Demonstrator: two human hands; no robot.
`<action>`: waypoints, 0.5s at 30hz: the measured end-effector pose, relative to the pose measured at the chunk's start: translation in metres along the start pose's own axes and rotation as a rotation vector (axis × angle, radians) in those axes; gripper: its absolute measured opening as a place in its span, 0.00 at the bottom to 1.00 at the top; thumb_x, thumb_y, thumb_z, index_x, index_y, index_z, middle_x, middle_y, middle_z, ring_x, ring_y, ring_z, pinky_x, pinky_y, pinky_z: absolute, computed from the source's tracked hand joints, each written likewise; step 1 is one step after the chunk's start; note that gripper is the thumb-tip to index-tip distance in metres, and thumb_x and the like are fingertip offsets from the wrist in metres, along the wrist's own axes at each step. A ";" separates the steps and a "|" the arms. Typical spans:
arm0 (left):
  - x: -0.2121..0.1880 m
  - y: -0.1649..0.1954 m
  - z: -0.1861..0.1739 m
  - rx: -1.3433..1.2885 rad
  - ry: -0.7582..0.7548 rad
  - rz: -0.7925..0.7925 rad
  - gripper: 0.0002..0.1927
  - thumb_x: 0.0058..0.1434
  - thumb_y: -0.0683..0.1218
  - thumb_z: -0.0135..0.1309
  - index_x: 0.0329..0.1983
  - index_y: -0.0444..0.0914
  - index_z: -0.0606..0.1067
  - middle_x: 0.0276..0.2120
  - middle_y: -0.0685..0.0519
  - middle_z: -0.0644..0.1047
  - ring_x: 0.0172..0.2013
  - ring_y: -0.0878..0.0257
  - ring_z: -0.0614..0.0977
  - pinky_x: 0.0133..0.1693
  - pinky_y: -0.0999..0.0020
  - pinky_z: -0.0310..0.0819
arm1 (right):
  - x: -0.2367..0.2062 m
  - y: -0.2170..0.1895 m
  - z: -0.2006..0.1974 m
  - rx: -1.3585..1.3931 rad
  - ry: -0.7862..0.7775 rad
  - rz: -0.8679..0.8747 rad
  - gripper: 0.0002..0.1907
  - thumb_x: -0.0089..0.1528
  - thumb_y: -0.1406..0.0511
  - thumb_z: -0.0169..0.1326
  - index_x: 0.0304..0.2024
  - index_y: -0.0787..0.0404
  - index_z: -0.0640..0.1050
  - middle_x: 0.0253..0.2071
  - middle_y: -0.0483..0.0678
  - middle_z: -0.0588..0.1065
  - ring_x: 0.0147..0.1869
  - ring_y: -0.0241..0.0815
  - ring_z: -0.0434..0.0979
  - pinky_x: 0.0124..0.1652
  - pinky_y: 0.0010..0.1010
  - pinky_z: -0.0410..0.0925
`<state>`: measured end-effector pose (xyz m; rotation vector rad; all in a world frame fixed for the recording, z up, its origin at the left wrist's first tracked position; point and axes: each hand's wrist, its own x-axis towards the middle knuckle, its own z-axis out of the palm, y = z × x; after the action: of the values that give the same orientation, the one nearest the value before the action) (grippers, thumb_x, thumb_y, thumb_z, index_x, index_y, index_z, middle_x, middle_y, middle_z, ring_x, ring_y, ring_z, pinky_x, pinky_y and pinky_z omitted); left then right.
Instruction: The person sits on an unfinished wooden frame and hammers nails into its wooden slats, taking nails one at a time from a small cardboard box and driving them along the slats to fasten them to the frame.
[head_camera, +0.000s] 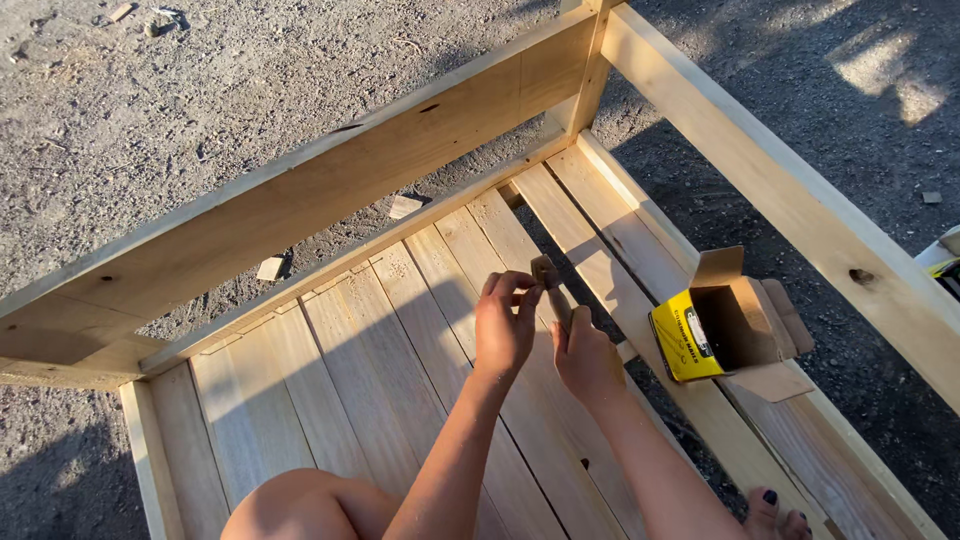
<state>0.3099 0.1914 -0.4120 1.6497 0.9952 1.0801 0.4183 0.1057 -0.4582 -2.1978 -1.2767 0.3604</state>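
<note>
An open yellow-and-brown cardboard box (725, 330), its flaps spread and a pale label on its yellow side, lies tipped on the slats at my right, just beside the frame's long pale wooden rail (790, 195). My left hand (503, 325) pinches a small brown wooden piece (543, 270) between fingertips, raised above the pale wooden slatted panel (350, 350). My right hand (585, 355) sits just beside it, fingers curled around something thin I cannot make out. My knee and toes edge the frame, gravel ground (150, 120) beyond
</note>
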 end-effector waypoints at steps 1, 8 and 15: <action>0.002 -0.016 -0.016 0.029 0.033 -0.069 0.06 0.62 0.41 0.59 0.40 0.33 0.77 0.38 0.47 0.79 0.35 0.58 0.87 0.34 0.65 0.81 | 0.003 -0.003 0.008 -0.010 -0.024 -0.004 0.16 0.67 0.57 0.51 0.41 0.63 0.65 0.25 0.63 0.76 0.32 0.69 0.79 0.29 0.57 0.69; 0.022 -0.116 -0.106 0.083 0.442 -0.093 0.06 0.64 0.43 0.61 0.39 0.34 0.81 0.33 0.52 0.80 0.32 0.64 0.81 0.37 0.67 0.77 | 0.036 -0.057 0.088 0.116 -0.038 -0.095 0.15 0.66 0.58 0.50 0.41 0.63 0.65 0.25 0.63 0.76 0.32 0.70 0.77 0.30 0.58 0.67; 0.075 -0.155 -0.135 0.231 0.644 -0.090 0.03 0.62 0.42 0.62 0.38 0.38 0.82 0.31 0.53 0.81 0.34 0.62 0.81 0.38 0.67 0.76 | 0.054 -0.095 0.118 0.114 -0.119 -0.127 0.16 0.68 0.56 0.50 0.41 0.62 0.65 0.25 0.63 0.76 0.32 0.71 0.76 0.31 0.59 0.66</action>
<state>0.1819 0.3369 -0.5141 1.4316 1.6413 1.5226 0.3206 0.2285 -0.4937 -2.0145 -1.4152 0.5067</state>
